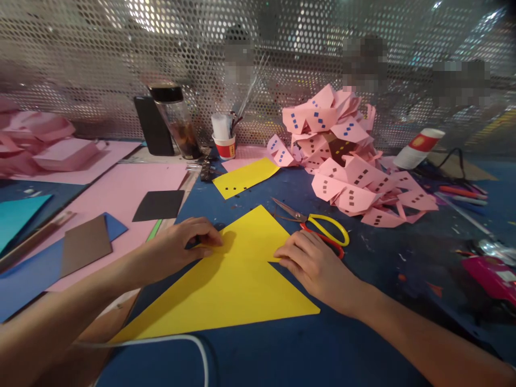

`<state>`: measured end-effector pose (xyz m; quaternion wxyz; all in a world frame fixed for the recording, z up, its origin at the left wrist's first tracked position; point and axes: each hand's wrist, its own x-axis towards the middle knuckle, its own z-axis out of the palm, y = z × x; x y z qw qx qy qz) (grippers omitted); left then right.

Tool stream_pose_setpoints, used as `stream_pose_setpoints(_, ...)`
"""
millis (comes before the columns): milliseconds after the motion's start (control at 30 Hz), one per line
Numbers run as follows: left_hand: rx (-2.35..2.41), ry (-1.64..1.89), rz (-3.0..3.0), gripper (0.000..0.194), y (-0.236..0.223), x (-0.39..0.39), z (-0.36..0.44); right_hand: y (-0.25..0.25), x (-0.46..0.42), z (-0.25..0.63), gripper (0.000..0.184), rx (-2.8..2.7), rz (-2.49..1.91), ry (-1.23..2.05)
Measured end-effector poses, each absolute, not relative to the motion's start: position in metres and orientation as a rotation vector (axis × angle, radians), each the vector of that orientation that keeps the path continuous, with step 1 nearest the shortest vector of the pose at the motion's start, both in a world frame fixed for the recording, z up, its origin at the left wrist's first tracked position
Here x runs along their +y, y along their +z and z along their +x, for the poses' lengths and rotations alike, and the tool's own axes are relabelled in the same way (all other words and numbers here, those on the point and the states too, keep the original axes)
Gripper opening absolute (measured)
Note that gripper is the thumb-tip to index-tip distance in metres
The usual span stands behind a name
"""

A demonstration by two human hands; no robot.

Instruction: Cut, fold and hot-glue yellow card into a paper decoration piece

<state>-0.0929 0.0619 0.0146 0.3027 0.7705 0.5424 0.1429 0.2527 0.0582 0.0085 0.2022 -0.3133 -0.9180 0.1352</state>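
A sheet of yellow paper (pixel 237 290) lies on the blue table in front of me, its upper part coming to a point and notched at the right side. My left hand (pixel 191 242) pinches its left edge between thumb and fingers. On the opposite side my right hand (pixel 308 263) has its fingers closed on the paper's right edge, by the notch. Just beyond that hand rest scissors (pixel 300 216) with one yellow and one red handle, blades partly apart. A smaller yellow strip (pixel 248 176) with dark squares sits farther back.
Folded pink paper pieces (pixel 350 183) with dark squares are heaped at the back right. Behind stand a bottle (pixel 181 126), a phone (pixel 153 126) and a paper cup (pixel 224 146). Coloured paper (pixel 86 244) covers the left. A white cable (pixel 197 344) runs along the front.
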Motion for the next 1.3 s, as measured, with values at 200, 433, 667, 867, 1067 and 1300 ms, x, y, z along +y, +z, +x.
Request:
stream_pose_setpoints(200, 1.49, 0.31, 2.062, 0.019, 0.018, 0.062, -0.1, 0.007, 0.059, 0.253, 0.012, -2.554, -0.855, 0.368)
stream_pose_setpoints(433, 1.443, 0.205, 2.017, 0.02, 0.029, 0.062, -0.102, 0.008, 0.059, 0.253, 0.013, -2.562, -0.861, 0.395)
stream_pose_setpoints(667, 1.418, 0.215, 1.982, 0.019, 0.032, 0.065, -0.1, 0.007, 0.058, 0.253, 0.012, -2.558, -0.864, 0.396)
stream_pose_setpoints(867, 1.328, 0.229, 1.985, 0.017, 0.033, 0.067, -0.108, 0.006, 0.059, 0.254, 0.012, -2.552, -0.862, 0.397)
stream_pose_setpoints(1067, 1.414, 0.183, 1.978, 0.017, 0.036, 0.067, -0.108, 0.008, 0.058, 0.253, 0.014, -2.557, -0.865, 0.412)
stream_pose_setpoints(1300, 1.6, 0.074, 1.932, 0.023, 0.048, 0.061, -0.103, 0.009, 0.059, 0.253, 0.014, -2.559, -0.869, 0.398)
